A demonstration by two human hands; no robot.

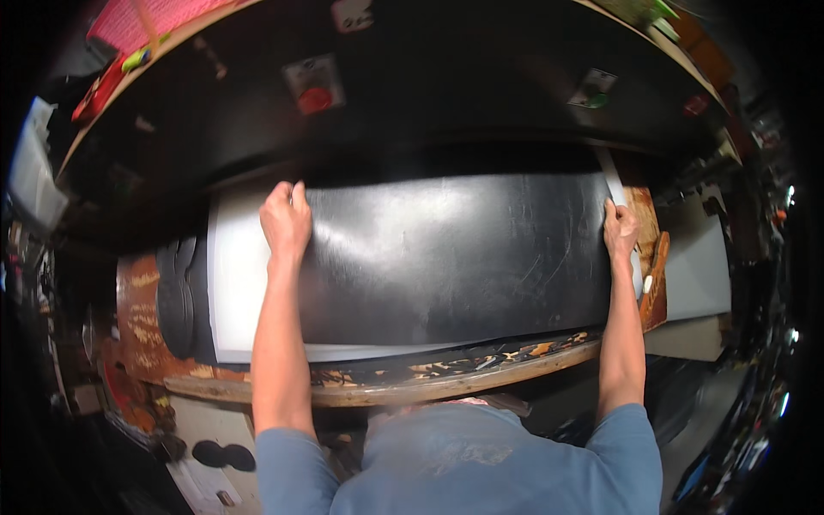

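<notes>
A broad, shiny black sheet [455, 257] with scratches lies across a white board [236, 275]. My left hand [286, 221] is closed on the sheet's left edge near its far corner, with the fingers bent and the thumb beside them. At the opposite end, my right hand [621, 228] pinches the right edge near the far corner. Both arms reach forward over the near side of the bench. The sheet's far edge runs close to the dark gap below the machine beam.
A wide black machine beam [446, 94] with a red button [315, 99] and a green button [596, 100] spans the far side. Dark rounded flat pieces [176, 296] lie at left. A brown tool-like piece [657, 275] sits at right. A wooden rail [455, 378] edges the bench.
</notes>
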